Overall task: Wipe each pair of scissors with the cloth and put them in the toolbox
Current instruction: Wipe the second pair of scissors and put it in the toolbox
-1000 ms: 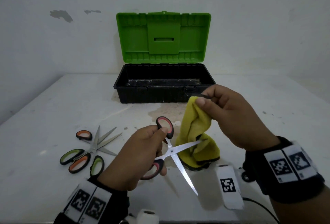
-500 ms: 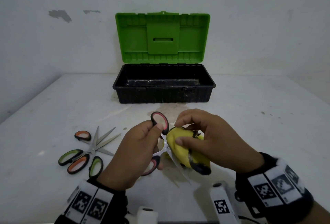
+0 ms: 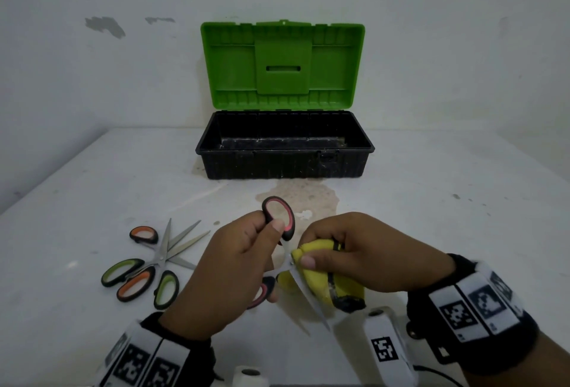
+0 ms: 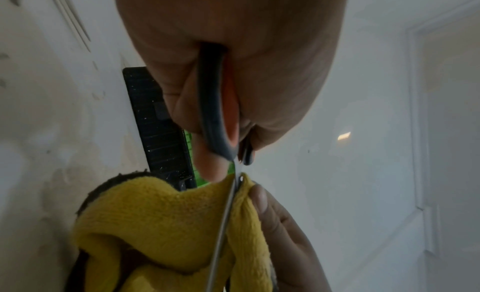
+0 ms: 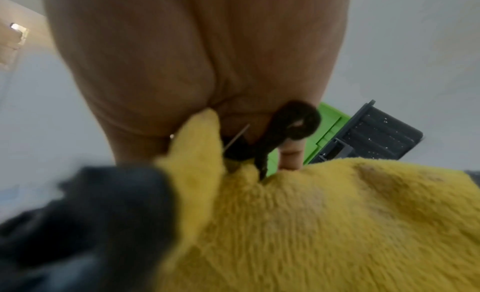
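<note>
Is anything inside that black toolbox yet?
The toolbox stands open and the visible part of its floor looks bare: no scissors there. Its near wall hides the front strip of the floor, so something flat could lie there unseen.

- left hand raised over the table, fingers curled round the scissors handles, thumb pressed on the upper loop.
- right hand just beside it, fingers and thumb pinching the cloth round a blade.
- both wrists wear black bands with white marker tags.
</note>
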